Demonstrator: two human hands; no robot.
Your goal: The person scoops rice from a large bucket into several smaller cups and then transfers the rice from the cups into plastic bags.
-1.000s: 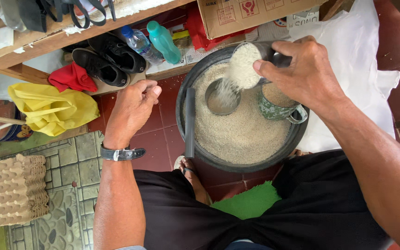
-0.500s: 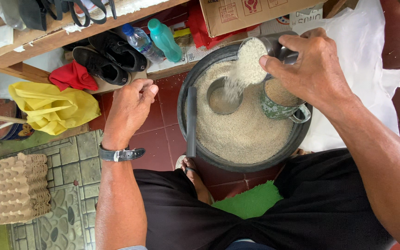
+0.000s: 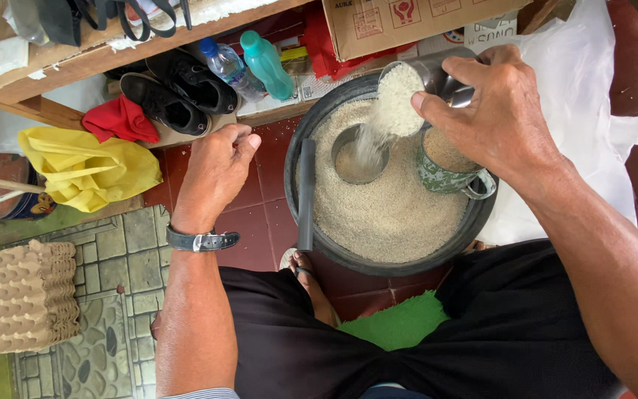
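My right hand (image 3: 498, 111) is wrapped around one shiny metal scoop (image 3: 416, 87), tilted at about one o'clock over the single round dark basin of white rice (image 3: 385, 214); grains fall from it into one small metal bowl (image 3: 358, 157) sunk in the rice. Just beside that bowl, at three o'clock, stands one green patterned enamel mug (image 3: 448, 170), filled with rice. My left hand (image 3: 215, 171), loosely curled and holding nothing, hovers at nine o'clock of the basin, apart from its rim. On the floor at eleven o'clock I count two black shoes (image 3: 175, 92) and two plastic bottles (image 3: 249, 65), one clear and one teal. One stack of egg trays (image 3: 18, 295) sits at eight o'clock.
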